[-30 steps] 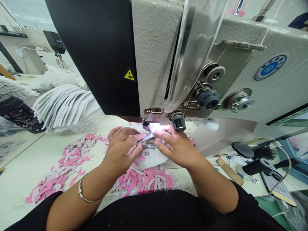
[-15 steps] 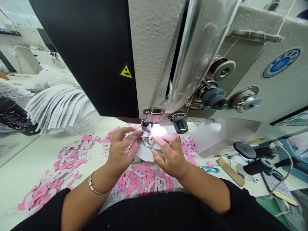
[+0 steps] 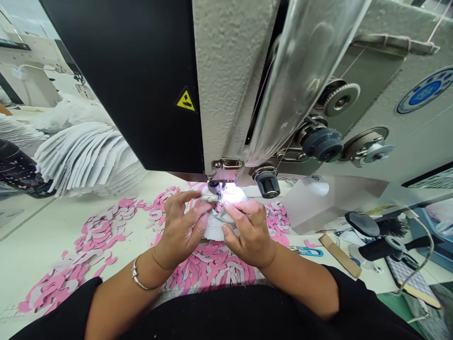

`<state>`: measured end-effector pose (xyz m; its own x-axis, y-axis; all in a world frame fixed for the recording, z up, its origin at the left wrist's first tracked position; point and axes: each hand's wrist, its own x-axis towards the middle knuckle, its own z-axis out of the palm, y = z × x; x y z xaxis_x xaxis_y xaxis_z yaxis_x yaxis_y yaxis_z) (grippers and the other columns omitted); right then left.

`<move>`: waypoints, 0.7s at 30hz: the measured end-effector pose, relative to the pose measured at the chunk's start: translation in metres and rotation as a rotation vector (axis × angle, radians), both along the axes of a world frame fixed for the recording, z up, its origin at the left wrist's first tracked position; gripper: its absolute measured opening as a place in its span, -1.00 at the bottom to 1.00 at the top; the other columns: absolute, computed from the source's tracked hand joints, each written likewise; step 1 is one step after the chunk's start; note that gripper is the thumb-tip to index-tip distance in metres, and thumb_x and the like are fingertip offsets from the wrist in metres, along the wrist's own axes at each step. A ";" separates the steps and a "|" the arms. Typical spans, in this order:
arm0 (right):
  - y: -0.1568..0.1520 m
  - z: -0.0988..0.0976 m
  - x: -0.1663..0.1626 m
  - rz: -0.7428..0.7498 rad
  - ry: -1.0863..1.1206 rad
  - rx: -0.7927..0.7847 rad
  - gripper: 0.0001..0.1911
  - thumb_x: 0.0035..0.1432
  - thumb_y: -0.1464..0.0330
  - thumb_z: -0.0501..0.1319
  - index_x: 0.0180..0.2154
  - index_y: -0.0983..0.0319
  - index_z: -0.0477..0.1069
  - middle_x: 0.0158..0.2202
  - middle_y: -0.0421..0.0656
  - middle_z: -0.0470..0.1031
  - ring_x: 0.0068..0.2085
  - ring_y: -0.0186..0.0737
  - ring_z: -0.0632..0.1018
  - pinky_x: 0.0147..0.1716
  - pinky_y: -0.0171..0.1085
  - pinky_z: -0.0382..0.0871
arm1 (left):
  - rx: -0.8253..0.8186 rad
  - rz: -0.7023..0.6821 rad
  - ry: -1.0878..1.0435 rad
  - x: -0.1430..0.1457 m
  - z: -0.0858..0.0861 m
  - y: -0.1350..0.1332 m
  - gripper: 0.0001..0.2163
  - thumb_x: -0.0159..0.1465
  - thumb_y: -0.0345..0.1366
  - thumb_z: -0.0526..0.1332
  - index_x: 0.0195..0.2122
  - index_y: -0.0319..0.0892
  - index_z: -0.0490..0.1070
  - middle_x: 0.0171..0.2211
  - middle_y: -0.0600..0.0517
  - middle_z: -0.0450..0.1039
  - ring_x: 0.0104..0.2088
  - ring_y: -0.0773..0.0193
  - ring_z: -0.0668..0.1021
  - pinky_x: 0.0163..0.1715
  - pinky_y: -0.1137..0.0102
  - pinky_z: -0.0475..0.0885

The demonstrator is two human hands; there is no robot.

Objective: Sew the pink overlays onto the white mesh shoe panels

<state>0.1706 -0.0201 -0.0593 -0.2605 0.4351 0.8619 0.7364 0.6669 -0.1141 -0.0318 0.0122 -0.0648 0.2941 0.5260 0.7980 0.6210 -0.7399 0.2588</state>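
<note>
My left hand (image 3: 183, 227) and my right hand (image 3: 248, 231) pinch a white mesh shoe panel (image 3: 214, 228) from both sides, just in front of the sewing machine's presser foot (image 3: 214, 187). A grey overlay piece (image 3: 223, 218) lies on the mesh under my right fingertips. The panel's front edge sits at or near the foot, and my fingers hide much of it. A small lamp lights the needle area. Beneath my wrists lie many pink and grey cut-out pieces (image 3: 208, 267).
The grey and black sewing machine head (image 3: 233, 80) fills the top of the view. A stack of white mesh panels (image 3: 85, 160) stands at the left on the white table (image 3: 31, 241). Blue thread snips (image 3: 306, 251) and a cardboard strip (image 3: 339, 255) lie to the right.
My hands have come closer together and turned the mesh panel, showing more of it between them. The view has shifted slightly, moving the machine up and to the right.
</note>
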 end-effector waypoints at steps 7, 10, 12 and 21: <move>0.000 -0.002 -0.001 0.043 0.006 0.015 -0.44 0.16 0.37 0.24 0.20 0.27 0.27 -0.02 0.01 0.34 0.01 -0.03 0.40 0.03 -0.02 0.38 | -0.013 0.014 0.043 0.003 0.001 0.004 -0.73 0.30 -0.41 0.18 0.01 -0.10 0.46 0.16 -0.13 0.28 0.19 -0.01 0.34 0.25 -0.04 0.16; 0.001 -0.004 -0.001 0.047 -0.001 0.020 -0.42 0.17 0.32 0.23 0.22 0.25 0.25 0.00 0.01 0.33 0.01 -0.01 0.40 0.01 -0.01 0.40 | -0.031 0.006 0.042 0.003 0.001 0.004 -0.75 0.32 -0.40 0.15 0.01 -0.11 0.44 0.18 -0.13 0.26 0.22 -0.02 0.31 0.26 -0.05 0.15; 0.001 -0.005 -0.001 0.047 -0.003 0.013 -0.40 0.18 0.31 0.23 0.24 0.24 0.22 0.00 0.01 0.33 0.01 -0.01 0.40 0.01 0.00 0.40 | -0.042 -0.001 0.036 0.003 0.000 0.004 -0.75 0.32 -0.39 0.15 0.00 -0.11 0.43 0.21 -0.13 0.23 0.24 -0.03 0.29 0.25 -0.05 0.17; 0.001 -0.003 0.000 0.061 -0.016 0.008 -0.42 0.19 0.34 0.25 0.22 0.29 0.25 -0.03 0.02 0.35 0.00 -0.02 0.41 0.03 -0.02 0.38 | -0.004 -0.004 0.001 0.001 0.000 0.003 -0.77 0.27 -0.40 0.21 -0.05 -0.12 0.40 0.28 -0.15 0.13 0.28 -0.09 0.25 0.22 -0.04 0.25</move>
<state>0.1707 -0.0189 -0.0619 -0.3003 0.4115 0.8605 0.6959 0.7115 -0.0974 -0.0308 0.0147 -0.0646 0.2972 0.5281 0.7955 0.6187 -0.7411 0.2608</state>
